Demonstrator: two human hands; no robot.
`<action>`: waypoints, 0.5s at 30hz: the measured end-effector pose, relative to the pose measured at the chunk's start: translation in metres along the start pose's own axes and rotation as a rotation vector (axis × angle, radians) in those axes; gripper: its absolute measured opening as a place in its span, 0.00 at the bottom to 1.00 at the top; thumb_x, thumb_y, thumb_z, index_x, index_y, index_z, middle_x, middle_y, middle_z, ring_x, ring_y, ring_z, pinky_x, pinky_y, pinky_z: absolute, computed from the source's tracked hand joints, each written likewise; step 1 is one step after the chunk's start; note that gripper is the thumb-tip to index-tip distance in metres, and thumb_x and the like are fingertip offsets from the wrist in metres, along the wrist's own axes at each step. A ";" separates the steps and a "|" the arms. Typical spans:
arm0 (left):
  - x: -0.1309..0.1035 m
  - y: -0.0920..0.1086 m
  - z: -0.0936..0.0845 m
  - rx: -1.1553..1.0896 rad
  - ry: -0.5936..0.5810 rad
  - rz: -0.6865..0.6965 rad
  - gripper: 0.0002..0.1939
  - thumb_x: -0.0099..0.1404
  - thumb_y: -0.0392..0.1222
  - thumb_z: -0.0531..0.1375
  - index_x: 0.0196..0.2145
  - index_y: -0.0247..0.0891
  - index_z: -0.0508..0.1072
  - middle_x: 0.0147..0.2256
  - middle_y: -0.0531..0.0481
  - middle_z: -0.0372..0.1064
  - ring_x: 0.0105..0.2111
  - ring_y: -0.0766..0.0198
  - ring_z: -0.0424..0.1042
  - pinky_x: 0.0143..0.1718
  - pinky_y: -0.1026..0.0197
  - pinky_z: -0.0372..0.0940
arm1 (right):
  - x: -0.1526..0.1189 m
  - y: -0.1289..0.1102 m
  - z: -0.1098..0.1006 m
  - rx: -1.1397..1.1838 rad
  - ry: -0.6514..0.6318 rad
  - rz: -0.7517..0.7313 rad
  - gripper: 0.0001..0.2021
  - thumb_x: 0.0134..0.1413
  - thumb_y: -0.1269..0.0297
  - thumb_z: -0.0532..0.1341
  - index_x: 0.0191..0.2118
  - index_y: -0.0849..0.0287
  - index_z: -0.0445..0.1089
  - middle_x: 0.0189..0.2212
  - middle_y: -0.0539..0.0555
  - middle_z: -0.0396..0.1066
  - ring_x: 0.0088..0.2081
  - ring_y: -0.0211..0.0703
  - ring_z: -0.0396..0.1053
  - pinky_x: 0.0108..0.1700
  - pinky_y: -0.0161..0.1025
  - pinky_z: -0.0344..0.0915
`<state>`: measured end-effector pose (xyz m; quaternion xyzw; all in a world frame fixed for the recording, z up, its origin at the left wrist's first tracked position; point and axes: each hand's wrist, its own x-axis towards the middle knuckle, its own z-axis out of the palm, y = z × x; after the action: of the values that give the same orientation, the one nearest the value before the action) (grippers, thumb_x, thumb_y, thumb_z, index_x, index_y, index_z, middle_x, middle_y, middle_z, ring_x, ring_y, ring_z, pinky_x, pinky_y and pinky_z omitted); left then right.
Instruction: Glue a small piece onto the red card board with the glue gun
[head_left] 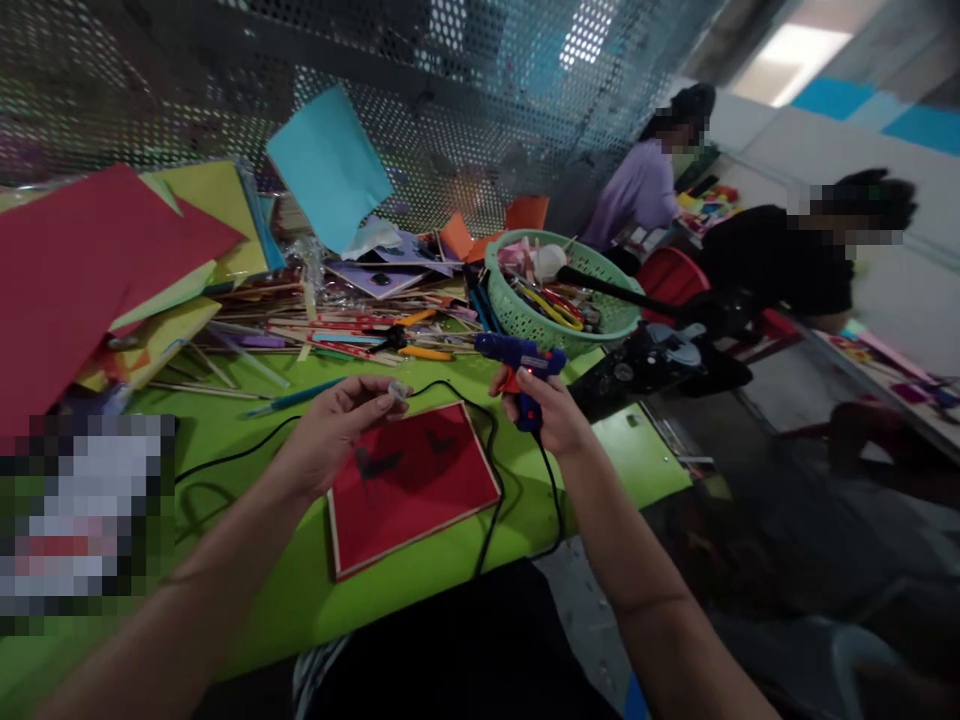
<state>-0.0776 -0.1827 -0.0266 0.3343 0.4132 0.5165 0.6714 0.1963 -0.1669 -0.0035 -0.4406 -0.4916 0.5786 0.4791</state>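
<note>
My right hand (541, 400) is wrapped round the grip of a blue glue gun (517, 352) with a red trigger, its nozzle pointing left. A black cord (556, 490) hangs from the grip. My left hand (352, 415) pinches a small whitish piece (397, 390) between thumb and fingertips; its kind is too small to make out. Below both hands, a red panel with pale edges (420, 500) lies flat on the green table (285, 600). Shadows of my hands fall across the panel.
Behind lie sticks, pliers (424, 352) and a blue pen (300, 398). A green basket (562, 335) holds scissors and tools. Coloured paper sheets (97, 290) pile up at left. A black machine (660, 355) stands at right; two people (780, 260) sit beyond.
</note>
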 end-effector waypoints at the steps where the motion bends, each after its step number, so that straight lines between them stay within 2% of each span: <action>1: 0.000 0.001 0.000 -0.002 0.007 -0.008 0.22 0.43 0.47 0.81 0.35 0.37 0.82 0.35 0.49 0.81 0.33 0.67 0.77 0.40 0.67 0.73 | -0.001 0.000 -0.006 -0.003 0.034 0.004 0.19 0.47 0.47 0.71 0.35 0.59 0.76 0.29 0.53 0.77 0.20 0.33 0.65 0.22 0.34 0.58; 4: -0.001 0.003 0.001 0.009 0.027 -0.007 0.23 0.40 0.47 0.81 0.34 0.38 0.82 0.33 0.49 0.81 0.32 0.66 0.77 0.39 0.67 0.73 | -0.006 0.004 -0.026 -0.035 0.155 0.062 0.17 0.43 0.52 0.72 0.36 0.59 0.77 0.28 0.51 0.77 0.20 0.33 0.65 0.23 0.33 0.59; 9: -0.002 0.005 0.003 0.048 0.014 0.013 0.24 0.41 0.48 0.81 0.34 0.37 0.82 0.33 0.49 0.81 0.32 0.67 0.77 0.38 0.68 0.73 | -0.010 0.016 -0.053 -0.136 0.245 0.223 0.19 0.39 0.50 0.73 0.32 0.60 0.76 0.26 0.51 0.76 0.21 0.33 0.66 0.22 0.31 0.60; 12: -0.003 0.005 0.003 0.078 0.006 0.013 0.23 0.42 0.48 0.80 0.34 0.37 0.81 0.32 0.50 0.80 0.31 0.68 0.75 0.36 0.68 0.71 | -0.007 0.022 -0.062 -0.243 0.235 0.299 0.20 0.44 0.46 0.72 0.31 0.60 0.74 0.24 0.51 0.75 0.21 0.33 0.66 0.22 0.30 0.61; 15: -0.004 0.006 0.005 0.120 0.019 0.003 0.23 0.42 0.48 0.80 0.33 0.37 0.80 0.31 0.51 0.78 0.31 0.68 0.74 0.35 0.67 0.70 | -0.009 0.026 -0.067 -0.523 0.245 0.317 0.23 0.53 0.40 0.66 0.29 0.59 0.73 0.21 0.53 0.73 0.22 0.38 0.70 0.24 0.33 0.65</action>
<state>-0.0763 -0.1856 -0.0186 0.3698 0.4491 0.4949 0.6454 0.2597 -0.1672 -0.0373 -0.6860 -0.4873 0.4430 0.3092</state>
